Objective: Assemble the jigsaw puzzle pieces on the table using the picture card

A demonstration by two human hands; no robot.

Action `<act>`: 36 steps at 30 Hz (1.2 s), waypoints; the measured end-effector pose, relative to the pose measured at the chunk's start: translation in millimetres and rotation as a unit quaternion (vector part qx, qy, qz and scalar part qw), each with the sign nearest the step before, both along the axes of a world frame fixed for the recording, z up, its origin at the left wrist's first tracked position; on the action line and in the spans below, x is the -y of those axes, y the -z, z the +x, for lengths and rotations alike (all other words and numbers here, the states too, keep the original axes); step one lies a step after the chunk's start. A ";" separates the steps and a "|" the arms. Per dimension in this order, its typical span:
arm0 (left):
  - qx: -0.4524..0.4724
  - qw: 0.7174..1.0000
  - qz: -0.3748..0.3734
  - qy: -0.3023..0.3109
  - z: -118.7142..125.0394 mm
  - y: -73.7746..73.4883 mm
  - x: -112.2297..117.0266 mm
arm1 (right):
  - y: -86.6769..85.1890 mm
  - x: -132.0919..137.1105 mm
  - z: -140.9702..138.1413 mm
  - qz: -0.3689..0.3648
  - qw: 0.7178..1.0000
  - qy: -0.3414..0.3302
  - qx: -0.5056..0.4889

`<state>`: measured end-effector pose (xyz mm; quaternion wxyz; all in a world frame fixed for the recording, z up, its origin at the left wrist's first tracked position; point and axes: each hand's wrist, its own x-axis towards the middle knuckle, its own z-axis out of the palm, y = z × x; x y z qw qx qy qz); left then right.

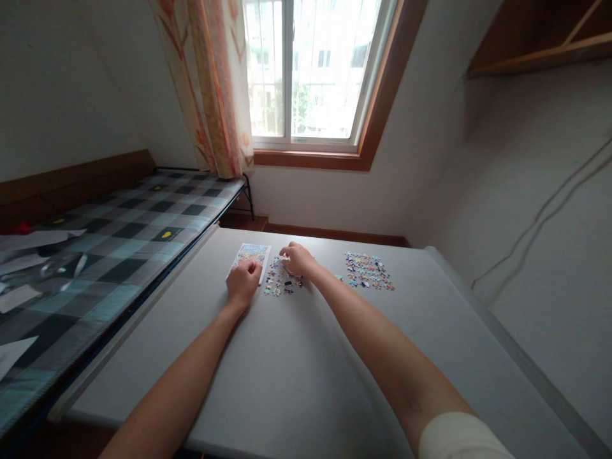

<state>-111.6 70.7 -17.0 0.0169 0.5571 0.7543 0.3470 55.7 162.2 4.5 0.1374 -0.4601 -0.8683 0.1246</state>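
My left hand (243, 280) is curled into a fist. It rests on the lower part of a printed picture sheet (255, 254), a colourful card with a white border lying on the table. Just right of the sheet are loose jigsaw puzzle pieces (273, 280), small and mixed in colour. Above these pieces is my right hand (299, 260), its fingers bent and a little apart, pointing left; nothing shows between them. The hand and wrist hide some of the pieces. Farther right lies a second, roughly square patch of puzzle pieces (368, 271).
Both forearms reach across a pale grey table (287, 382) with raised side edges. A bed (143, 223) with a checked cover stands along the left, papers (23, 261) on it. Ahead are a curtain (215, 89) and a window (320, 70); a wooden shelf (540, 57) hangs upper right.
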 end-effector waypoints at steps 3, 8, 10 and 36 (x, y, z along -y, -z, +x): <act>0.000 1.000 0.000 -0.002 0.5 0.1 -0.4 | 1.7 -2.1 -1.8 0.002 1.000 0.006 -0.013; 0.002 1.000 0.005 0.000 1.6 0.0 -1.4 | 5.0 -5.2 -7.2 -0.007 0.999 0.034 -0.016; 0.001 1.000 0.005 0.000 2.0 0.4 -1.6 | 6.7 -5.2 -10.3 -0.005 0.999 0.046 -0.016; 0.050 0.996 0.038 0.058 -0.6 -0.1 -1.1 | 0.0 2.2 -18.1 -0.105 0.950 0.090 -0.280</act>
